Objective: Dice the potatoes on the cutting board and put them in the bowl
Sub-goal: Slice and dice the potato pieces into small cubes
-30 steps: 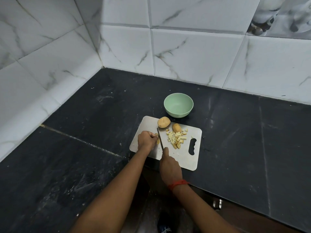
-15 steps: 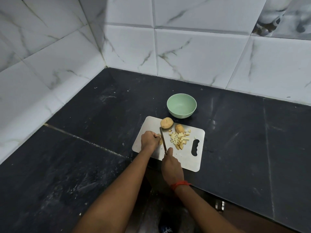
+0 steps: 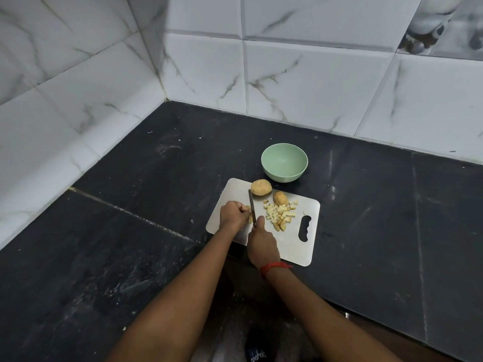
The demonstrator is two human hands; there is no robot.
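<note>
Lying on the dark stone counter, a pale cutting board is being used for the dicing. A small potato piece is being pinned to the board by the left hand, whose fingers are being curled over it, so that most of the piece is being hidden. A knife is being gripped by the right hand, with the fingers wrapped round the handle and one finger stretched forward towards the blade. The blade is being pointed away from the person and is being held just beside the left fingertips, against the piece; whether its edge is touching the board cannot be told.

To the right of the blade, a heap of diced potato is lying near the middle of the board. A whole potato is sitting at the board's far edge, and a smaller potato is resting just beside it, touching the heap. A green bowl is standing on the counter just beyond that far edge. A red thread is being worn round the right wrist, and white marbled tiles are rising behind the counter.
</note>
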